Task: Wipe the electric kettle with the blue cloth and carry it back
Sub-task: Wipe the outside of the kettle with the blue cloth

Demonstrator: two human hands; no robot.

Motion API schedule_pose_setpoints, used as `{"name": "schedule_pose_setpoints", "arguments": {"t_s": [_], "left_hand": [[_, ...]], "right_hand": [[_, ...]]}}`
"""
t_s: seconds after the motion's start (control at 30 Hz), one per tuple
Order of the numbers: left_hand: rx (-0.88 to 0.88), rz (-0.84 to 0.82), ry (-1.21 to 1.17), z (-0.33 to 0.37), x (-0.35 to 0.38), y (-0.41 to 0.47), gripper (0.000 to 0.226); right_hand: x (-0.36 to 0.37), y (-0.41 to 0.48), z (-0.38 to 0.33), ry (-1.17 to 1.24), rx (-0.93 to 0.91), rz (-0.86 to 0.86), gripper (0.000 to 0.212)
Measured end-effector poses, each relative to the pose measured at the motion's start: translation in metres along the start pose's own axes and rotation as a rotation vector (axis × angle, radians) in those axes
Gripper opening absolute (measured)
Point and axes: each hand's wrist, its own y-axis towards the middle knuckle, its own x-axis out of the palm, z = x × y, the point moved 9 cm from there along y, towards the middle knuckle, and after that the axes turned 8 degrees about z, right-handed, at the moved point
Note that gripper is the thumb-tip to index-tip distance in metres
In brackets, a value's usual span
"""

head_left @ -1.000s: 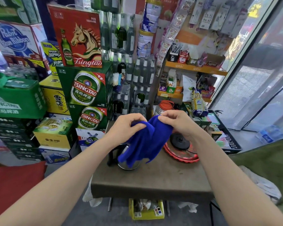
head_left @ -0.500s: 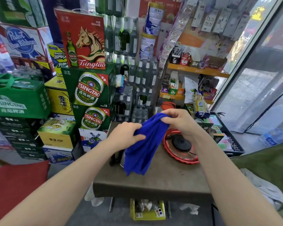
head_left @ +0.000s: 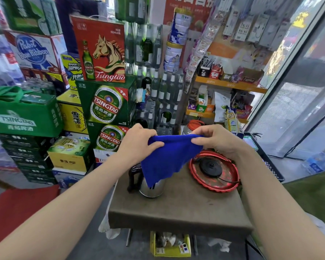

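At the middle of the frame the left hand (head_left: 139, 142) and the right hand (head_left: 213, 139) each pinch a top corner of the blue cloth (head_left: 167, 156), holding it spread in the air. Below it the kettle (head_left: 150, 186) stands on the table (head_left: 176, 209), partly hidden; its base (head_left: 211, 167) lies on a red tray (head_left: 214, 186) at right.

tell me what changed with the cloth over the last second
The left hand and right hand moved apart, spreading the bunched blue cloth so its top edge stretches between them. Both still pinch it. The steel electric kettle stays on the brown table.
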Motion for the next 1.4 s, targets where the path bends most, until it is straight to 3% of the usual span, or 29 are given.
{"name": "schedule_pose_setpoints", "arguments": {"t_s": [0.17,0.33,0.4,0.47,0.53,0.6,0.67,0.73,0.83,0.9,0.97,1.07,1.2,1.3,1.4], "left_hand": [[-0.096,-0.094,-0.246,-0.001,0.006,0.007,0.019],[-0.272,-0.24,-0.145,-0.007,0.026,0.008,0.023],[-0.518,-0.237,-0.39,-0.015,0.037,0.005,0.03],[-0.768,-0.226,-0.793,-0.008,0.048,0.001,0.038],[-0.851,-0.252,-0.997,0.005,0.053,0.002,0.052],[-0.761,-0.283,-0.976,0.013,0.049,0.006,0.06],[-0.663,-0.263,-0.924,0.01,0.045,0.011,0.043],[-0.584,-0.245,-0.902,0.006,0.041,0.016,0.02],[-0.469,-0.276,-0.874,0.014,0.034,0.022,0.023],[-0.439,-0.302,-0.904,0.019,0.03,0.025,0.029],[-0.404,-0.291,-0.935,0.022,0.023,0.032,0.031],[-0.384,-0.166,-0.953,0.017,0.003,0.047,0.037],[-0.445,-0.007,-0.91,-0.007,-0.014,0.056,0.039],[-0.466,0.001,-0.849,-0.02,-0.006,0.05,0.037],[-0.431,-0.116,-0.926,-0.01,0.008,0.039,0.033]], "right_hand": [[-0.004,0.006,0.017,0.151,0.158,0.073,0.009],[0.006,0.011,0.021,0.141,0.223,0.264,0.005],[0.014,0.011,0.011,0.159,0.188,0.282,0.004],[0.032,0.011,-0.003,0.209,0.14,0.225,0.004],[0.047,0.01,-0.015,0.264,0.107,0.141,0.01],[0.053,0.009,-0.022,0.307,0.098,0.068,0.02],[0.049,0.009,-0.022,0.375,0.108,0.04,0.025],[0.034,0.01,-0.018,0.376,0.066,0.137,0.025],[0.008,0.014,-0.003,0.125,-0.045,0.3,0.036],[0.017,0.018,0.016,-0.013,-0.016,0.172,0.066],[0.038,0.018,0.033,-0.081,0.004,0.017,0.079],[0.062,0.018,0.058,-0.049,0.052,-0.076,0.061],[0.068,0.012,0.081,0.154,0.179,-0.077,0.035],[0.07,0.008,0.089,0.317,0.288,-0.076,0.031],[0.065,0.015,0.09,0.383,0.369,0.028,0.029]]}}
